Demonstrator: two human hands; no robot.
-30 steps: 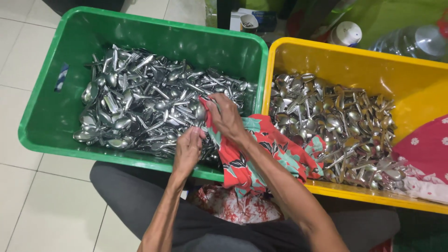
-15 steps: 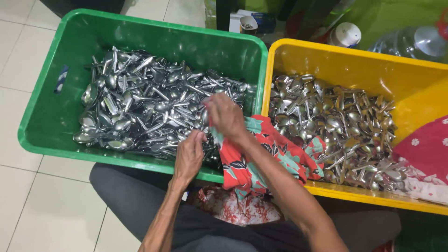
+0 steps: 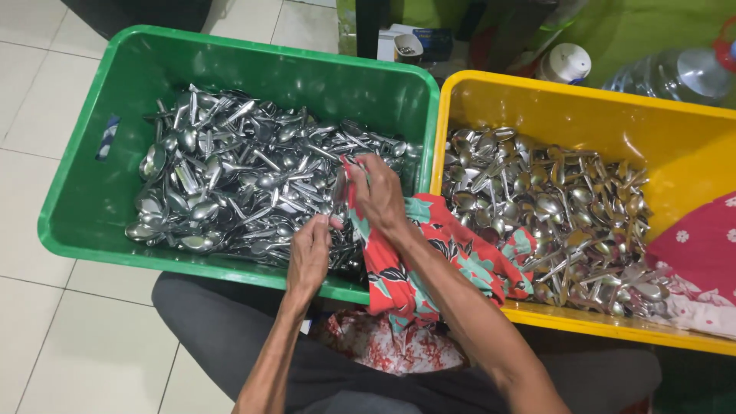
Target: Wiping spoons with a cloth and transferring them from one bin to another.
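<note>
**A:** What does the head camera show, by material first?

**B:** Two rectangular plastic crates side by side, touching at the rims: a green crate (image 3: 84, 222) on the left and a yellow crate (image 3: 690, 153) on the right. Each holds a heap of shiny metal spoons, too many and too tangled to count. The spoons in the green crate (image 3: 230, 184) lie jumbled, handles pointing every way; the spoons in the yellow crate (image 3: 560, 215) spread toward its near wall.

**A:** And the soft things?

**B:** A red floral cloth (image 3: 452, 253) with teal and black print hangs crumpled over the two crates' near rims and down onto the person's lap. A second piece, a pink dotted fabric (image 3: 701, 238), lies in the yellow crate's right corner.

**A:** The hands?

**B:** Two, both over the green crate's near right corner. The right hand (image 3: 379, 195) is clenched around the upper end of the floral cloth, which wraps a single spoon (image 3: 340, 192) whose metal edge shows just left of the fingers. The left hand (image 3: 310, 257) is below it, fingertips pinched at that spoon's lower end, though how firmly I cannot tell.

**A:** Anything beyond the crates?

**B:** A white bottle cap (image 3: 566, 63), a clear water jug (image 3: 675, 77), and pale floor tiles (image 3: 46, 100).
</note>
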